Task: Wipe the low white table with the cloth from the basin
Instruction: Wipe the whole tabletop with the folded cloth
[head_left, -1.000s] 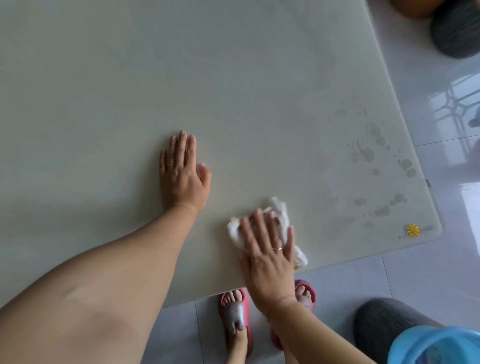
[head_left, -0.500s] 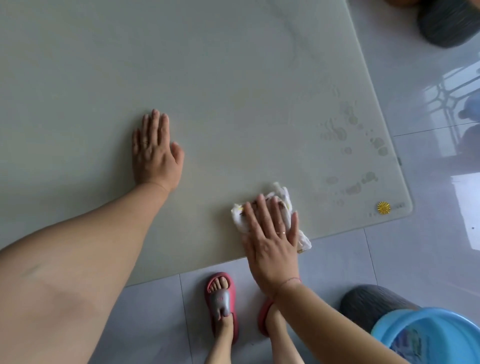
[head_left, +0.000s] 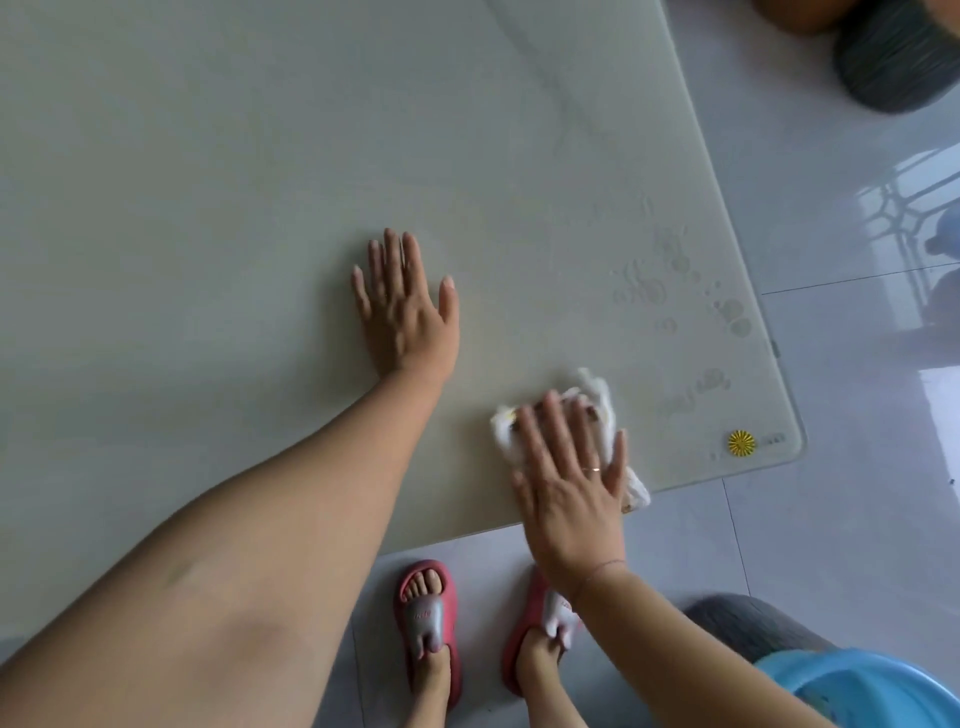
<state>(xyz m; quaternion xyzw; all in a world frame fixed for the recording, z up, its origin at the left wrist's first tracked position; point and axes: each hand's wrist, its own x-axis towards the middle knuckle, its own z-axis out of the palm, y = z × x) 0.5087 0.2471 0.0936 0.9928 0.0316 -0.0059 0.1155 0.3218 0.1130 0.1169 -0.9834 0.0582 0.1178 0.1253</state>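
The low white table (head_left: 234, 182) fills most of the view, its near edge and right corner visible. A crumpled white cloth (head_left: 597, 405) lies near that front edge, and my right hand (head_left: 569, 483) presses flat on top of it, fingers spread and slightly blurred. Part of the cloth hangs over the edge by my little finger. My left hand (head_left: 402, 306) rests flat and empty on the tabletop to the left of the cloth. Wet drops and smears (head_left: 727, 312) dot the table near its right corner.
A yellow round sticker (head_left: 741, 443) sits at the table's right corner. A blue basin (head_left: 862, 691) stands on the tiled floor at bottom right, beside a dark grey stool (head_left: 748, 623). My feet in red slippers (head_left: 428, 618) stand at the table's edge. Another dark cushion (head_left: 893, 52) lies top right.
My right hand has kept pressing the cloth near the front edge, shifting it slightly. My left hand stays flat on the table. The view itself has swung sideways between frames.
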